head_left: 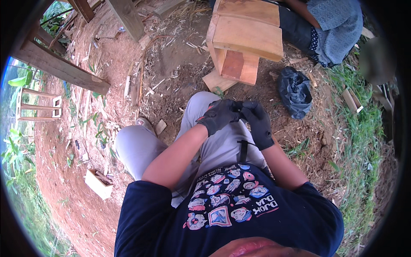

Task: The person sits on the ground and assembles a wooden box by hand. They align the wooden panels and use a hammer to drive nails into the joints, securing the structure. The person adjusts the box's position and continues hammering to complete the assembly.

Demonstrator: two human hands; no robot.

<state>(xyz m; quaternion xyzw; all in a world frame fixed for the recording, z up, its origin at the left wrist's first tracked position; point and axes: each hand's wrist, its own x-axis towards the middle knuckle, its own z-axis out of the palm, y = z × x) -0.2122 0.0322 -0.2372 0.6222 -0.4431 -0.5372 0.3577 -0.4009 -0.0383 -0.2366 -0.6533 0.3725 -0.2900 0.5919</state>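
Dark work gloves cover both of my hands, which meet above my lap. My left hand [220, 116] is closed, its fingertips brought against those of the right. My right hand [257, 122] is closed too, thumb and fingers pinched together at the same spot. Whatever lies between the fingertips is too small and dark to make out. A bit of orange shows at the back of the left hand. Just beyond the hands stands a wooden piece built of thick planks [248, 36]. Right of them a crumpled black plastic bag [295, 93] rests on the soil.
Another person's grey-blue clothing [338, 30] shows behind the plank piece. Wooden beams [64, 64] cross the upper left. A small wooden box [99, 184] sits on the ground at left, and a slatted wooden frame [38, 106] stands farther off. Wood scraps litter the dirt.
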